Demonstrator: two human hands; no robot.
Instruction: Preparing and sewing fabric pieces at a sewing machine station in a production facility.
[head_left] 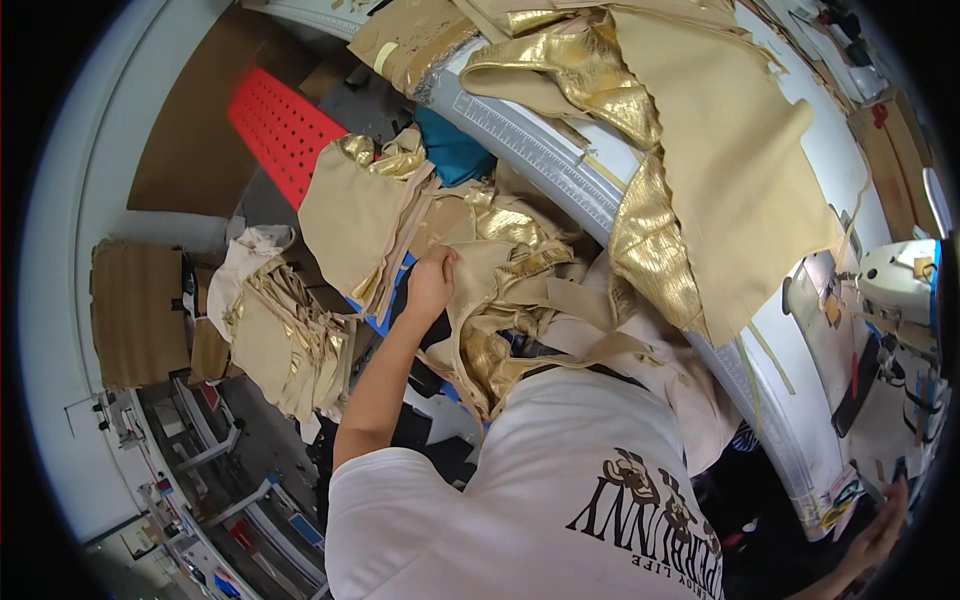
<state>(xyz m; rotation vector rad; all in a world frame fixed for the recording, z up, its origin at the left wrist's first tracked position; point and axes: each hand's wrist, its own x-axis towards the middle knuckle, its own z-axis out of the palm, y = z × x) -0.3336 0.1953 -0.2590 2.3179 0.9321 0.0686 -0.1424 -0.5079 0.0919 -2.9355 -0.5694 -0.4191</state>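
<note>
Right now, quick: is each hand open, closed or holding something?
Left hand: closed on tan fabric.
Right hand: looks open, out at lower right; whether it touches anything can't be told.

Showing matt, smooth beige cloth (478, 262) at the left fingers (447, 258). Gleaming just beyond them in glossy, crinkled gold foil (515, 226). Looking smooth and hard on the perforated red board (285, 130) farther ahead of them, leaving plastic or painted metal unclear. Turning to dull brown cardboard in the carton (140, 310) well left of them. Hanging soft and matt as the shirt's (540, 470) cloth behind them. Shining smooth and hard on the white machine (890, 275) ahead of the right fingers (893, 500).
</note>
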